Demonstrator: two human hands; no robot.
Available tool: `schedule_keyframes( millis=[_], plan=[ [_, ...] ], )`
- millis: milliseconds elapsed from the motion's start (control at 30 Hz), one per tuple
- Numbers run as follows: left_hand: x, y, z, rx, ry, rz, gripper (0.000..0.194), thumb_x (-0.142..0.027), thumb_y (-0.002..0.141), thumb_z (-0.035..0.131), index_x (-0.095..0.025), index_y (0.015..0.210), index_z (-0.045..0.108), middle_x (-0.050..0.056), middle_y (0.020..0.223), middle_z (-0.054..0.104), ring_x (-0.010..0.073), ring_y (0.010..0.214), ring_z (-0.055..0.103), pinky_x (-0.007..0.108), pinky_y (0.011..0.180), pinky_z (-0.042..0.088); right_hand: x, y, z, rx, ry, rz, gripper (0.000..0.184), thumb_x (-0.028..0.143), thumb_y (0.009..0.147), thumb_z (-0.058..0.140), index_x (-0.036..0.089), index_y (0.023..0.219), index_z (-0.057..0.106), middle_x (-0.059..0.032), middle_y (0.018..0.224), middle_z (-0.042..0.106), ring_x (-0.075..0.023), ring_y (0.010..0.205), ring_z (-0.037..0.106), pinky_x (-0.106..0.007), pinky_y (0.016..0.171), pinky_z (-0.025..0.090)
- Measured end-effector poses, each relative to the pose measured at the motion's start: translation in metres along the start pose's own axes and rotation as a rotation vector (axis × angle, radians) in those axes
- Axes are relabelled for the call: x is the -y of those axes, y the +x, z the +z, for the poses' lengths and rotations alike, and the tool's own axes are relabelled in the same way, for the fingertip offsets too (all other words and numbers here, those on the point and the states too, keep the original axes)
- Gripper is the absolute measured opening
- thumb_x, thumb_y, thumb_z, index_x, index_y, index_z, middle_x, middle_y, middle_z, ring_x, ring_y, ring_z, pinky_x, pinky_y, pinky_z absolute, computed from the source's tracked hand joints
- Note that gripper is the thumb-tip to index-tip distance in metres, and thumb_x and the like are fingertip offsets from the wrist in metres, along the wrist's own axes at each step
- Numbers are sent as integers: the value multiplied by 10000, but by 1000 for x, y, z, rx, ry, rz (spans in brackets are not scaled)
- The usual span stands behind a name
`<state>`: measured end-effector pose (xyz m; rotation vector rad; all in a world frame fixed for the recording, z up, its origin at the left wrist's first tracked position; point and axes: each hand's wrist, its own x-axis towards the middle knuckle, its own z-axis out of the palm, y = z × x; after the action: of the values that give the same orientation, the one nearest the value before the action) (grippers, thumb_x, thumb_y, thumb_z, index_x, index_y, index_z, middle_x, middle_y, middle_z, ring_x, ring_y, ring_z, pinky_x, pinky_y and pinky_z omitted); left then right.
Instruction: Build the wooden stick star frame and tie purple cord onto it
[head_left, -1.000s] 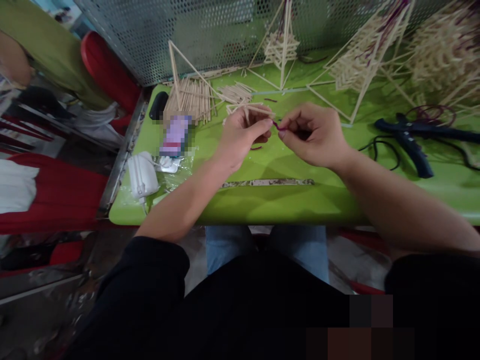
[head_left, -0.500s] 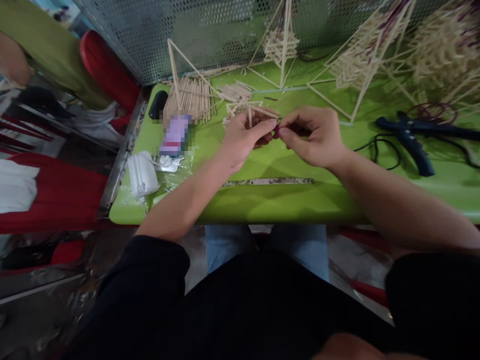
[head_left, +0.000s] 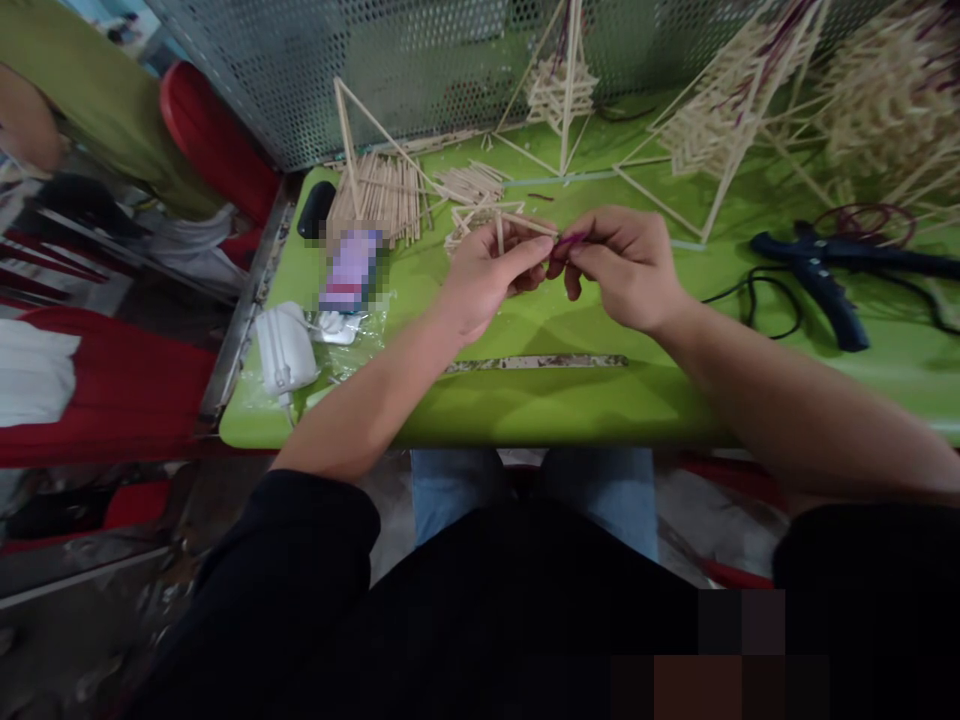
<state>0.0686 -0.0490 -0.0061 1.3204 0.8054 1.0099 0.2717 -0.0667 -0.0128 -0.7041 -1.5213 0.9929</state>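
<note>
My left hand (head_left: 491, 272) is closed on a small frame of thin wooden sticks (head_left: 527, 222) above the green table (head_left: 525, 410). Thumb and fingers pinch it near one corner. My right hand (head_left: 626, 262) pinches a purple thread (head_left: 574, 240) at that same corner, fingertips almost touching those of the left. Fingers hide much of the corner and the thread. Beyond the left hand lie more joined sticks (head_left: 461, 225). A flat, speckled strip (head_left: 540, 362) lies on the table nearer to me.
A pile of loose sticks (head_left: 390, 200), a phone (head_left: 351, 270) and a white charger (head_left: 285, 348) are at the left. At the right lies a dark glue gun (head_left: 821, 280) with its cord. Stick structures (head_left: 720, 130) stand along the back by a perforated metal panel (head_left: 450, 70).
My right fingers have shifted and turned at the corner, and more of the purple thread now shows between them. My left hand and the stick frame stay nearly still.
</note>
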Motion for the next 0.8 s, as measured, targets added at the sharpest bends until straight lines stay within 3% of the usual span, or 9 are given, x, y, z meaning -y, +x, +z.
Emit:
schedule_keyframes(
  millis=[267,400,600,800],
  plan=[
    [-5,-1,-4,29,-102,24,181,-357,1043,874,-212,1082,773,-46,789,686,85,714,697,215,667,539,5,0,2,-58,-9,18,399,586,899,1024,269,992,799,-38,920,822,-147,603,646,-310,477,578],
    [-9,-3,0,16,-100,-21,215,-376,1045,878,-203,1018,754,-52,755,658,73,664,645,215,646,516,7,-2,4,-103,-31,45,419,583,896,1038,268,971,773,-21,875,786,-127,560,604,-302,455,549],
    [-7,-5,3,37,-49,-11,394,-547,1012,916,-203,982,726,-49,733,657,75,645,632,226,650,523,8,-5,10,-138,-68,23,479,612,859,1062,266,911,735,1,759,708,-130,524,569,-314,439,494],
    [-1,-2,1,16,-18,-1,361,-516,1019,915,-211,995,723,-48,747,677,80,670,667,221,669,557,4,-10,7,-183,-241,-71,381,610,942,986,283,937,790,-23,766,707,-162,582,572,-351,479,479]
  ],
)
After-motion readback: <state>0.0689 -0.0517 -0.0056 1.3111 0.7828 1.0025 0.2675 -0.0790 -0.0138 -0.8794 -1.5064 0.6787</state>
